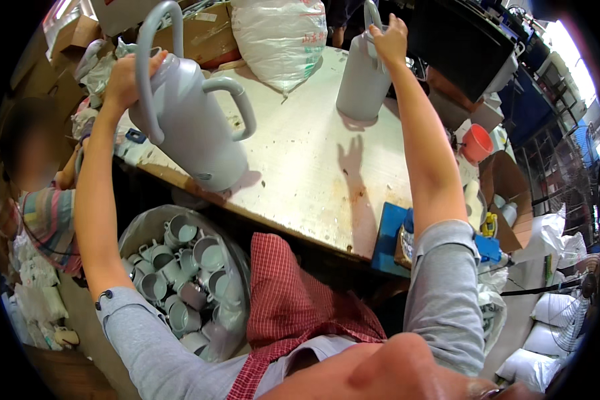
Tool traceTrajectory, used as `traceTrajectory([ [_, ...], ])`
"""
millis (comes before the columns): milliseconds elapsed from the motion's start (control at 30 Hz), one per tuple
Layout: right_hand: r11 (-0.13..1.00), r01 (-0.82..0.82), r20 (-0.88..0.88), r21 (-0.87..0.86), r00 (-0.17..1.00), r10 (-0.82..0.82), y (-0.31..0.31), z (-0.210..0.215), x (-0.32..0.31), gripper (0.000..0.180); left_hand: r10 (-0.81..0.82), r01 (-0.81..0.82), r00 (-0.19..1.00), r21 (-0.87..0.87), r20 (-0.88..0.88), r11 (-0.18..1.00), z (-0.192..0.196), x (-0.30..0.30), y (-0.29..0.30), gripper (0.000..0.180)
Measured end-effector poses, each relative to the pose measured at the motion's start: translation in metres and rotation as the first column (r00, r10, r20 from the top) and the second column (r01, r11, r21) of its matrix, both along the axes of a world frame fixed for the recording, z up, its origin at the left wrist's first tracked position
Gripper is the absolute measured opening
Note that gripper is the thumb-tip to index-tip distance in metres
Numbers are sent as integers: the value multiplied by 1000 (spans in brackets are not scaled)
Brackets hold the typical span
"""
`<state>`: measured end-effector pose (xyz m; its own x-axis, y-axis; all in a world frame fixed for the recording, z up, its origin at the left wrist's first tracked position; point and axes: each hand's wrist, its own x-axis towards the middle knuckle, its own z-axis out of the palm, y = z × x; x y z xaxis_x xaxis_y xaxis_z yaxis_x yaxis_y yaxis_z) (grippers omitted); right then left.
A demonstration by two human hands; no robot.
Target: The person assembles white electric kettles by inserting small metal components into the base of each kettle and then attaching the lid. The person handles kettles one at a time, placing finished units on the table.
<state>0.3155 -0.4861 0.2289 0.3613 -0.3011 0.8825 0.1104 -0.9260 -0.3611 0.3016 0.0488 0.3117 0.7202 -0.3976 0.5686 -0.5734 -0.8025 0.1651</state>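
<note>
A tall grey jug [192, 127] with a looped top handle and a side handle leans on the table's near left, its base by the edge. My left hand [125, 79] is closed on its upper end, partly hidden behind the looped handle. Farther back and to the right, a second grey jug [363, 85] stands upright on the table. My right hand [389, 41] grips it at the top, near its handle; part of that grasp is hard to make out.
The worktable [293, 173] bears a white sack [280, 40] at the back and a blue box [388, 243] at the right. Below, a lined bin [237, 293] holds several grey cups. A red bucket [477, 143] stands right; a person [47, 213] sits left.
</note>
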Motion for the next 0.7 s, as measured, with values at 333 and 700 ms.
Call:
traceTrajectory([
  [333,892,-295,-93,342,934,344,48,-2,-12,37,-152,129,914,84,377,988,-48,90,1,34],
  [700,626,-625,2,465,708,706,174,1,-217,25,-786,252,616,-957,46,142,-133,-139,-115,50],
])
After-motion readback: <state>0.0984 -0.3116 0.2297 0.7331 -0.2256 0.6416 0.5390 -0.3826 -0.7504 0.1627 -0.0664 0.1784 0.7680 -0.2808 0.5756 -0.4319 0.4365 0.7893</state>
